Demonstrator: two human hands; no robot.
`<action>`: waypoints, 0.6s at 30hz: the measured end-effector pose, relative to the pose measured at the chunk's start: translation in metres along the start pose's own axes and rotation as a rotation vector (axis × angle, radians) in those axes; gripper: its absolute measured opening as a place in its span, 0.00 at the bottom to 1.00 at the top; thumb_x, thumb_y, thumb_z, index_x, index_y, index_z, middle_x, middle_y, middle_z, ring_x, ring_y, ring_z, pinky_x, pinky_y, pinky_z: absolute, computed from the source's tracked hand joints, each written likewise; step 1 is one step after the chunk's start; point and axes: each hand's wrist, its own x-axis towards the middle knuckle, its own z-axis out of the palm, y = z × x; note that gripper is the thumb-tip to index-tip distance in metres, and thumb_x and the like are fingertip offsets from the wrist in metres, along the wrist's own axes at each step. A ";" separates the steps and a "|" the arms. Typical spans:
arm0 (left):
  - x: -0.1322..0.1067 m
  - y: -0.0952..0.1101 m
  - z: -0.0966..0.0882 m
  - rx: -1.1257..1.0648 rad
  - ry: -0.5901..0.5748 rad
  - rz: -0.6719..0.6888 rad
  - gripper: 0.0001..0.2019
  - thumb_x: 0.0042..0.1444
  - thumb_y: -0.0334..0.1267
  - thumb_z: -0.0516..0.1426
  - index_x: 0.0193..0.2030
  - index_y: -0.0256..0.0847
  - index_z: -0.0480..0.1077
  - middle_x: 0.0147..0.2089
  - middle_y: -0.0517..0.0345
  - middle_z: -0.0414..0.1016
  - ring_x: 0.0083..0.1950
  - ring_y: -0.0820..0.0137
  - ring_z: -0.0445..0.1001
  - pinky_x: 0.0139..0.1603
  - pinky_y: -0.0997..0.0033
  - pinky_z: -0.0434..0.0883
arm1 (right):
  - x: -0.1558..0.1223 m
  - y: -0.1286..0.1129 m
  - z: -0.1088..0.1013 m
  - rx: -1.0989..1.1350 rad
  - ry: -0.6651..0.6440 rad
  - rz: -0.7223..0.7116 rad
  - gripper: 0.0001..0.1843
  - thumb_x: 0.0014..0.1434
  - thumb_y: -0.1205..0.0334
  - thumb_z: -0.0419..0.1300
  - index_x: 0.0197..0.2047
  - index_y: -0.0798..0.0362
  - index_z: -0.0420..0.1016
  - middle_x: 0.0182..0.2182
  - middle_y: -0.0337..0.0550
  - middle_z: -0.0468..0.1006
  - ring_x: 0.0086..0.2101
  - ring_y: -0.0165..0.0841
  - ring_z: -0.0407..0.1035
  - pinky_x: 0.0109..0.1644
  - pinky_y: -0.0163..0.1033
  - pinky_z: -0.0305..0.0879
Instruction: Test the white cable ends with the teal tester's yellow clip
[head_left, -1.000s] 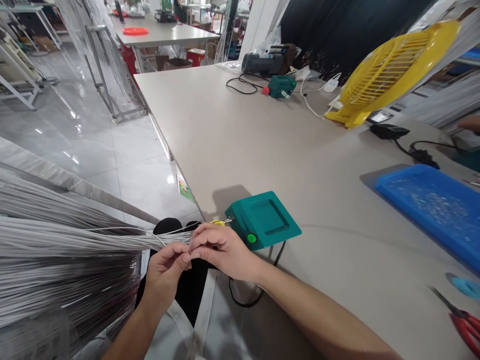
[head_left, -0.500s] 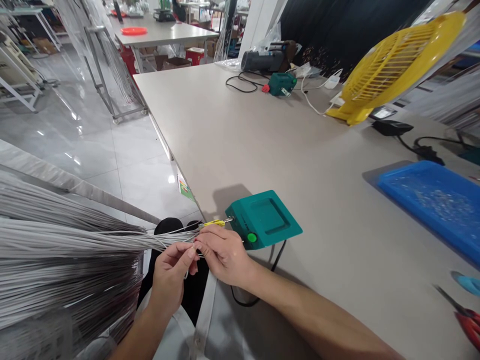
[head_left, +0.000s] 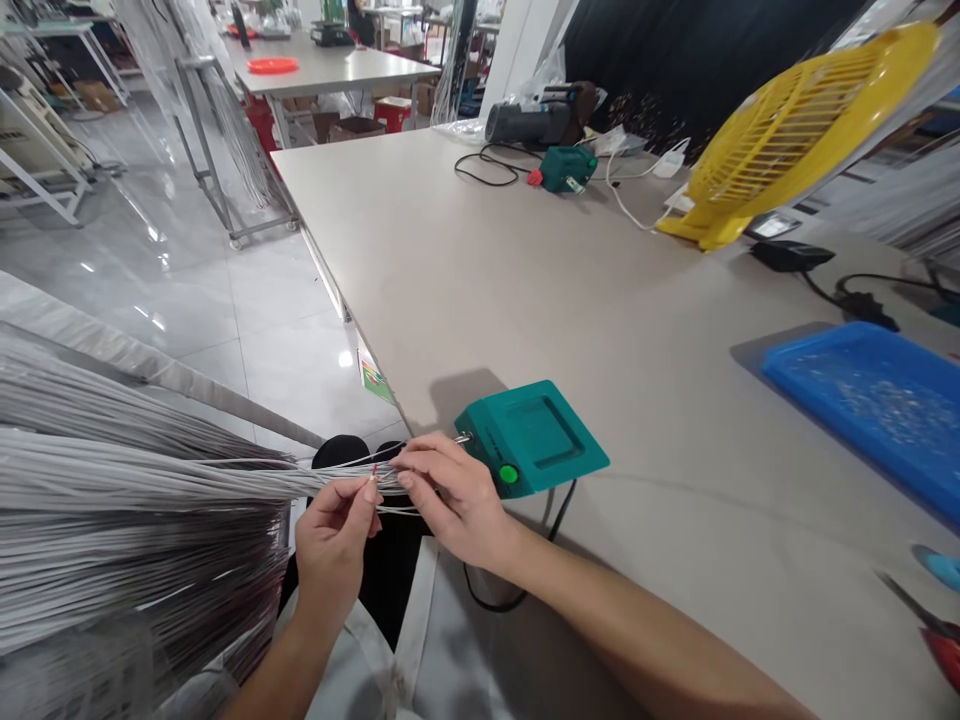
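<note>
My left hand (head_left: 337, 520) pinches the end of a thin grey cable between thumb and forefinger. A small red wire tip (head_left: 374, 469) and a white one stick up from that pinch. My right hand (head_left: 454, 495) is just to the right, at the free ends of a bundle of grey cables (head_left: 247, 482); its thumb stands apart from the stretched fingers. Beyond its knuckles, a green bench device (head_left: 536, 435) with a bright green button and a metal hook-like tip sits at the table edge. Whether the right fingertips touch the cables is hard to tell.
A blue tray (head_left: 870, 400) with small clear bits lies on the right of the table (head_left: 510, 290). Red-handled pliers (head_left: 937, 640) are at the lower right. Farther back stand a yellow fan (head_left: 780, 140) and a green motor-like unit (head_left: 566, 168).
My hands have parted slightly, and the right fingers have loosened. The red wire tip now shows above the left fingers. The yellow piece at the device's tip is out of sight.
</note>
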 end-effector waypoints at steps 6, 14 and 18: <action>-0.006 0.004 0.009 0.063 -0.006 0.026 0.06 0.45 0.37 0.63 0.27 0.37 0.74 0.20 0.62 0.68 0.22 0.77 0.63 0.23 0.79 0.65 | 0.001 -0.001 0.008 0.085 -0.043 0.124 0.06 0.56 0.65 0.55 0.35 0.53 0.74 0.33 0.45 0.74 0.29 0.28 0.68 0.30 0.32 0.67; -0.006 0.002 0.013 0.058 0.016 0.000 0.06 0.45 0.37 0.63 0.27 0.37 0.74 0.21 0.61 0.70 0.21 0.77 0.64 0.22 0.80 0.65 | -0.007 0.004 0.013 -0.192 0.002 0.024 0.06 0.57 0.67 0.54 0.34 0.53 0.72 0.33 0.46 0.75 0.35 0.32 0.70 0.36 0.36 0.68; -0.007 0.002 0.013 0.049 0.022 -0.013 0.06 0.44 0.38 0.63 0.26 0.37 0.73 0.21 0.61 0.69 0.21 0.77 0.64 0.22 0.79 0.65 | -0.008 0.009 0.009 -0.256 -0.038 -0.109 0.06 0.58 0.67 0.52 0.36 0.54 0.69 0.34 0.48 0.74 0.35 0.32 0.69 0.36 0.36 0.68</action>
